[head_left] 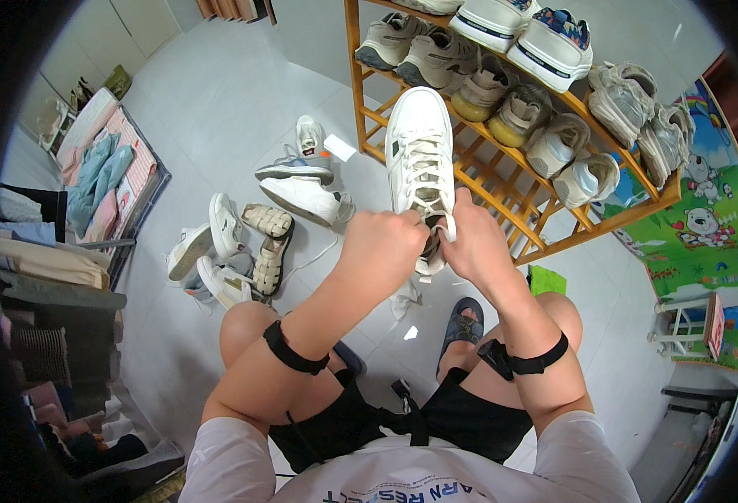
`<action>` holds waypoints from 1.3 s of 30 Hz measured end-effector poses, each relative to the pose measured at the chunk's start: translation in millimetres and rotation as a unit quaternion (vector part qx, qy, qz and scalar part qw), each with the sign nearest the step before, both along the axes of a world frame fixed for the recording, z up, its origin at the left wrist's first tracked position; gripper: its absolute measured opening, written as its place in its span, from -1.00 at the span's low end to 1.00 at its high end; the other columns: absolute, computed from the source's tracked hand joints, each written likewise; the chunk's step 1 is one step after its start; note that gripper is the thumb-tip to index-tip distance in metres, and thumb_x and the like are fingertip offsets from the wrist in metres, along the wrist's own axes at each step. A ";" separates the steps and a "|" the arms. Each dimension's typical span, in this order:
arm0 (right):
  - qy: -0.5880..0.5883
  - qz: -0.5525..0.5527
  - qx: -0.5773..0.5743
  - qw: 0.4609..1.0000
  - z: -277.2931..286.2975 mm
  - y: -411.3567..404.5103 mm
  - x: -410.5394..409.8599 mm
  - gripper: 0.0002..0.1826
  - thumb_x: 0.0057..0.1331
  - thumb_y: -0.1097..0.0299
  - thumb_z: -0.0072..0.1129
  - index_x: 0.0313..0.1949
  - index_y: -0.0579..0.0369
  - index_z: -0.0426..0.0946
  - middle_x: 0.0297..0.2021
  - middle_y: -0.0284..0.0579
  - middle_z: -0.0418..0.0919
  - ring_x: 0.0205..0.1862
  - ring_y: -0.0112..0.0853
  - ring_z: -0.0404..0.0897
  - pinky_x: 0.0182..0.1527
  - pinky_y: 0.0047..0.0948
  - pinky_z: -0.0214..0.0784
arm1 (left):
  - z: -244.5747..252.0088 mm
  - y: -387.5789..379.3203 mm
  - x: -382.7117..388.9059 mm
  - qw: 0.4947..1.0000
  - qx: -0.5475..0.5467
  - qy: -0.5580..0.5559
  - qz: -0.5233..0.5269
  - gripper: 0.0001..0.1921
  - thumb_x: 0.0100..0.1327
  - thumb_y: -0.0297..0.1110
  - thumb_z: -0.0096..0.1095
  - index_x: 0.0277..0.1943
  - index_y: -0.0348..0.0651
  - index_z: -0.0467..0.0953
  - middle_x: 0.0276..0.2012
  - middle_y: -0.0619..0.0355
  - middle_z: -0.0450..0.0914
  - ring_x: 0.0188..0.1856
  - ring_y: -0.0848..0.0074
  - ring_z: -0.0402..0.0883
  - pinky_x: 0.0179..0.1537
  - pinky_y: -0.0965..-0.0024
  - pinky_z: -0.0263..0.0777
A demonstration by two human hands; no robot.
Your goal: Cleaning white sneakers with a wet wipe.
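A white lace-up sneaker (420,135) is held up before me, its toe pointing away and its heel towards me. My left hand (385,245) grips the sneaker's collar on the left, fingers curled at the opening. On the other side, my right hand (477,232) holds the collar edge near the end of the white shoelace (449,227). The lace runs crosswise through the eyelets, and a loop of it stands out by my right fingers. My fingertips inside the opening are partly hidden.
Ahead stands a wooden shoe rack (520,220) bearing several pairs of shoes. On the tiled floor at the left lie loose white sneakers (300,196) and woven sandals (271,248). A small white stool (690,327) is at the right; folded clothes (54,258) are piled at the left.
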State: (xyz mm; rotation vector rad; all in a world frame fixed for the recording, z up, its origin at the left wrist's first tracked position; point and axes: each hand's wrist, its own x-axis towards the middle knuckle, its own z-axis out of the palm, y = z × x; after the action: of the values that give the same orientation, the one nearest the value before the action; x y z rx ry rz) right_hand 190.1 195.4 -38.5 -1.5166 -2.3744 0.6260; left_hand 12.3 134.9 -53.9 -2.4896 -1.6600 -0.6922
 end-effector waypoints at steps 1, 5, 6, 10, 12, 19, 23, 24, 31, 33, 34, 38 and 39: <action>-0.001 -0.007 -0.001 1.000 -1.5 0.8 -0.3 -0.68 0.41 0.35 0.26 -0.03 0.32 0.41 -0.23 0.38 0.73 -0.06 0.29 0.73 0.01 0.22 0.54 | -1.1 0.1 1.2 1.000 -0.002 0.027 0.017 -0.86 0.17 -0.44 0.45 -0.20 -0.12 0.79 -0.28 0.19 0.76 -0.36 0.25 0.78 -0.36 0.18 0.64; -0.002 -0.028 0.033 0.999 -6.5 5.1 3.4 -0.71 0.41 0.38 0.25 -0.04 0.29 0.39 -0.28 0.35 0.73 -0.11 0.31 0.73 -0.02 0.24 0.54 | 11.9 1.4 -0.7 0.998 0.014 -0.058 -0.024 -0.80 0.21 -0.48 0.39 -0.11 -0.17 0.80 -0.21 0.14 0.82 -0.36 0.29 0.79 -0.33 0.25 0.65; -0.002 -0.027 0.032 0.999 -5.9 4.4 2.6 -0.71 0.41 0.38 0.25 -0.04 0.29 0.39 -0.28 0.35 0.73 -0.11 0.31 0.73 -0.02 0.24 0.54 | 28.0 -1.4 -1.2 0.985 -0.035 -0.170 -0.015 -0.82 0.27 -0.50 0.35 -0.10 -0.20 0.78 -0.22 0.11 0.84 -0.36 0.37 0.80 -0.32 0.31 0.62; 0.014 -0.062 0.061 0.996 0.4 1.7 0.6 -0.67 0.38 0.36 0.27 -0.02 0.26 0.37 -0.33 0.26 0.73 -0.14 0.24 0.75 -0.09 0.19 0.55 | 38.8 -1.1 -5.4 0.889 -0.088 -0.450 -0.005 -0.87 0.47 -0.46 0.32 -0.01 -0.24 0.72 -0.48 0.20 0.65 -0.45 0.63 0.62 -0.32 0.50 0.48; 0.014 -0.057 0.075 0.996 3.5 -0.5 -2.0 -0.64 0.37 0.33 0.29 -0.01 0.25 0.36 -0.33 0.23 0.74 -0.15 0.22 0.76 -0.13 0.16 0.56 | 42.0 -1.3 3.0 0.819 -0.075 -0.569 0.008 -0.80 0.43 -0.46 0.45 0.07 -0.23 0.69 -0.43 0.23 0.56 -0.44 0.58 0.52 -0.26 0.49 0.50; 0.056 -0.006 0.106 0.993 -1.3 -3.9 -6.8 -0.56 0.30 0.26 0.34 0.01 0.22 0.36 -0.34 0.19 0.75 -0.21 0.20 0.77 -0.21 0.11 0.58 | 19.0 2.4 14.9 0.950 0.045 -0.294 -0.096 -0.72 0.29 -0.48 0.58 0.04 -0.25 0.71 -0.16 0.08 0.67 -0.12 0.23 0.70 -0.06 0.23 0.62; 0.023 -0.040 0.058 0.997 -4.5 2.5 -5.8 -0.55 0.33 0.28 0.30 0.05 0.29 0.37 -0.30 0.32 0.74 -0.16 0.26 0.75 -0.12 0.18 0.59 | 22.5 7.0 7.7 0.966 0.174 -0.176 -0.070 -0.79 0.13 -0.44 0.65 -0.15 -0.13 0.80 -0.21 0.20 0.67 -0.20 0.26 0.61 -0.17 0.22 0.51; 0.023 -0.048 0.028 0.998 -4.7 3.7 -5.8 -0.55 0.36 0.29 0.28 0.07 0.32 0.36 -0.28 0.36 0.73 -0.14 0.29 0.75 -0.08 0.21 0.58 | 21.5 8.0 4.3 0.966 0.175 -0.176 -0.069 -0.79 0.13 -0.44 0.65 -0.15 -0.13 0.80 -0.21 0.20 0.67 -0.20 0.26 0.61 -0.17 0.22 0.51; 0.066 -0.022 0.008 0.998 3.4 -4.1 -8.6 -0.61 0.48 0.31 0.16 0.14 0.32 0.36 -0.22 0.41 0.73 -0.08 0.33 0.71 0.04 0.28 0.52 | 15.9 13.7 -1.1 0.977 0.151 -0.138 0.063 -0.59 -0.09 -0.42 0.74 -0.17 -0.16 0.66 -0.17 0.10 0.49 -0.07 0.14 0.48 -0.01 0.08 0.38; 0.091 -0.020 0.016 0.996 2.8 -2.6 -9.6 -0.61 0.50 0.29 0.15 0.16 0.28 0.35 -0.20 0.37 0.73 -0.07 0.33 0.70 0.04 0.28 0.51 | 14.0 17.7 -0.6 0.968 0.172 -0.170 0.070 -0.46 -0.11 -0.40 0.77 -0.06 -0.20 0.59 -0.07 0.02 0.47 -0.01 0.09 0.48 0.05 0.06 0.38; 0.102 -0.020 0.015 0.994 2.7 -1.4 -8.2 -0.60 0.49 0.29 0.14 0.18 0.28 0.37 -0.19 0.37 0.73 -0.06 0.32 0.70 0.03 0.27 0.50 | 13.2 19.4 -0.6 0.962 0.174 -0.191 0.094 -0.26 -0.11 -0.36 0.81 0.10 -0.26 0.44 0.03 -0.07 0.43 0.07 0.05 0.47 0.15 0.04 0.37; 0.191 -0.015 0.028 0.981 5.2 -2.4 -6.9 -0.55 0.49 0.29 0.09 0.24 0.32 0.39 -0.18 0.42 0.73 -0.06 0.34 0.70 0.05 0.21 0.50 | 12.7 25.4 -16.2 0.936 0.057 -0.322 0.128 0.20 -0.06 -0.25 0.88 0.48 -0.44 0.06 0.31 -0.30 0.31 0.35 -0.02 0.42 0.40 0.03 0.35; 0.191 -0.015 0.027 0.981 4.5 -2.7 -6.4 -0.55 0.49 0.29 0.09 0.24 0.32 0.39 -0.18 0.42 0.73 -0.06 0.34 0.70 0.05 0.21 0.50 | 12.5 25.0 -24.0 0.904 -0.067 -0.407 0.110 0.26 -0.02 -0.22 0.88 0.54 -0.48 0.00 0.40 -0.36 0.26 0.44 -0.02 0.38 0.45 0.06 0.34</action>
State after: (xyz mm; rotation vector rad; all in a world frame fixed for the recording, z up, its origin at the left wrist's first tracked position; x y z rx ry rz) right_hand 183.8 192.8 -34.1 -1.2722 -2.0580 0.7615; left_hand -11.7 160.0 -41.3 -2.1404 -2.2271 -1.8104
